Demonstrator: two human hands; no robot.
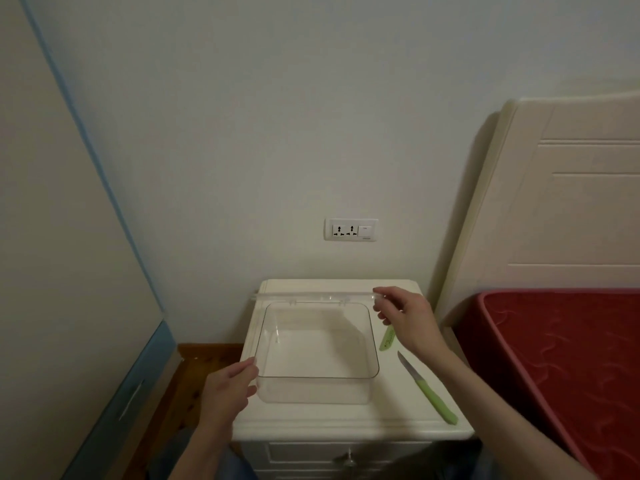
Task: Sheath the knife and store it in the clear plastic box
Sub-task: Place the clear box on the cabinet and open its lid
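Note:
A clear plastic box (372, 344) stands empty on a white nightstand (346, 424), its hinged lid (311, 295) swung up and back. My right hand (403, 317) pinches the lid's right corner. My left hand (230, 384) holds the box's front left corner. A knife (427, 389) with a green handle and bare blade lies on the nightstand to the right of the box. Its green sheath (388, 338) lies beyond the blade tip, partly hidden by my right hand.
A bed with a red mattress (561, 358) and cream headboard (554, 202) stands close on the right. A wall socket (350, 230) sits above the nightstand. A cabinet with blue trim (114, 393) runs along the left, with wooden floor between.

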